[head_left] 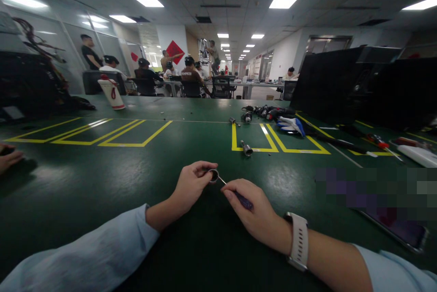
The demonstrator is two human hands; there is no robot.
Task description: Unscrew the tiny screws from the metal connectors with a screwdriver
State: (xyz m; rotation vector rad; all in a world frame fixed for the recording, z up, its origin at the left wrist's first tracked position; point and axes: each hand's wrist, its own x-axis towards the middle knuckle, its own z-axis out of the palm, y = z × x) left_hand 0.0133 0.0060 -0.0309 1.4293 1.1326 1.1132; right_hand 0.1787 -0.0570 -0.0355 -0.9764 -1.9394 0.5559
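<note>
Between the thumb and fingers of my left hand (191, 187) is a small round metal part (214, 176), hollow, with its open end facing the right. My right hand (256, 212) grips a screwdriver (243, 200) by its dark purple handle. Its thin shaft points up and left, and the tip meets the rim of the round part; whether it goes inside I cannot tell. Both hands are above the green table (170, 246). Just beyond them a metal socket-like piece (246, 148) lies by a yellow tape line.
Farther back lie a smaller metal piece (232, 120), a bundle of dark tools (266, 112) and a blue-white glove (290, 126). A red-handled screwdriver (377, 141) and a phone (406, 233) are at right. A white cup (112, 94) stands back left; another person's hand (10, 159) rests at the left edge.
</note>
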